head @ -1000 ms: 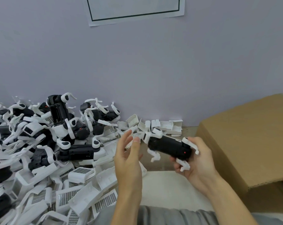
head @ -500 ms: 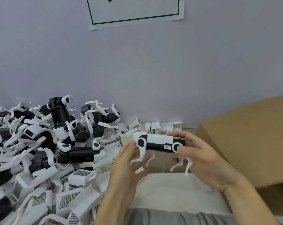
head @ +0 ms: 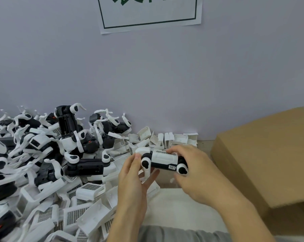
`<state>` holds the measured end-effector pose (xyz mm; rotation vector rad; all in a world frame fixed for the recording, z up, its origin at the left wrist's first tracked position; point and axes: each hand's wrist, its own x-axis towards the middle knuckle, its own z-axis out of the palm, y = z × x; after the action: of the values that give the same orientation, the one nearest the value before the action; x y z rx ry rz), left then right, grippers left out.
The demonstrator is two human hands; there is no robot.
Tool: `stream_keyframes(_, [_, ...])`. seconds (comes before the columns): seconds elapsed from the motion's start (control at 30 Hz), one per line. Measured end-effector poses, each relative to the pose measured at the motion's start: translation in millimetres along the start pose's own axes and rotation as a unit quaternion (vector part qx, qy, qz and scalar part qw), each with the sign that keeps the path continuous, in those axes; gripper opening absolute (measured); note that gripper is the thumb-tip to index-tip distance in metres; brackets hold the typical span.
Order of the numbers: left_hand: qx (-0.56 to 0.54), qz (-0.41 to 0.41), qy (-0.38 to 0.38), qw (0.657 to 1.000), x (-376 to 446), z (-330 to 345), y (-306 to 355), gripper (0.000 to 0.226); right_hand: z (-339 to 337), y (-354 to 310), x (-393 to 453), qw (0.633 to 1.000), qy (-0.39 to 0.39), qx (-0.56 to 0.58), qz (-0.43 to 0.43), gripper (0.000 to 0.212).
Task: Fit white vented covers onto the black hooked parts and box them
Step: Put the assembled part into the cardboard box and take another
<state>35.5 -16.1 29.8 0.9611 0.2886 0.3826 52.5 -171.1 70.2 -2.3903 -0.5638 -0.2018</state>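
Both hands hold one black hooked part (head: 162,160) level above the table, a white vented cover sitting on its top. My left hand (head: 135,173) grips its left end, thumb by the white hook joint. My right hand (head: 193,170) wraps over the right end and top. White curved hooks hang from the part's underside, partly hidden by my fingers. A heap of black hooked parts (head: 85,166) fills the left. Loose white vented covers (head: 89,188) lie in front of that heap.
A brown cardboard box (head: 263,154) stands at the right, its flap tilted toward me. More white covers (head: 175,138) line the foot of the grey wall. A paper sign (head: 149,13) is stuck high on the wall. The pale table (head: 174,203) shows under my wrists.
The part was turned over from black side up in my right hand alone to white cover up. My left hand has closed onto its left end, so both hands hold it.
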Motion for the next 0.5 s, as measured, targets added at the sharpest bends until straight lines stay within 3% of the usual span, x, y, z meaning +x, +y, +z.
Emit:
stream_keyframes(0.07, [0.008, 0.001, 0.010, 1.000, 1, 0, 0, 0.019, 10, -4, 1, 0.997, 0.054, -0.056, -0.016, 0.049])
stream_keyframes(0.13, [0.018, 0.001, 0.008, 1.000, 2, 0, 0, 0.018, 15, 1, 0, 0.997, 0.059, -0.043, -0.013, 0.047])
stream_keyframes(0.3, [0.077, 0.018, -0.022, 0.997, -1, 7, -2, 0.031, 10, 26, -1, 0.997, 0.048, 0.036, 0.041, 0.015])
stream_keyframes(0.37, [0.107, 0.037, -0.020, 0.993, -2, 10, -4, 0.031, 4, 33, -2, 0.987, 0.055, 0.126, 0.081, 0.006])
stream_keyframes(0.43, [0.126, 0.042, -0.009, 0.991, -3, 11, -7, 0.030, -7, 36, -3, 0.954, 0.043, 0.260, 0.140, 0.010])
stream_keyframes(0.5, [0.136, 0.035, -0.006, 0.990, -5, 13, -11, 0.029, -22, 34, -1, 0.881, 0.056, 0.437, 0.175, 0.023])
